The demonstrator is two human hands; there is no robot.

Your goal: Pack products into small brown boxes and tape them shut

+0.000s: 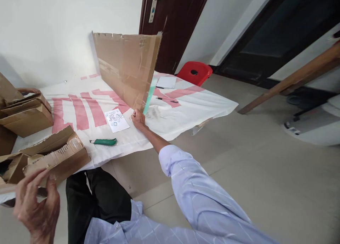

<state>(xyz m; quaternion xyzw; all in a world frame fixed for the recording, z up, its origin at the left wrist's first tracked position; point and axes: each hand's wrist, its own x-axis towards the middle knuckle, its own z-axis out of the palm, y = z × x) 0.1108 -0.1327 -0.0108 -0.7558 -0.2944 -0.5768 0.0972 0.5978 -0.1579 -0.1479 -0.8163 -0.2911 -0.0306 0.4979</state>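
My right hand (138, 118) is closed at the lower near corner of a large brown cardboard sheet (124, 63), which stands upright on the cloth-covered table. What lies between its fingers is too small to make out. Just left of that hand lies a white paper with printed drawings (117, 120). A green utility knife (104, 142) rests nearer the table's front edge. At the lower left, my left hand (37, 201) has its fingers apart, in front of a taped cardboard box (63, 159); whether it touches the box I cannot tell.
More cardboard boxes (34, 120) crowd the table's left end, with what looks like a hand (28, 90) behind them. Beyond the sheet lie a notepad (166, 82) and a dark pen (170, 100). A red stool (195, 73) stands behind the table, a wooden post (289, 81) at right.
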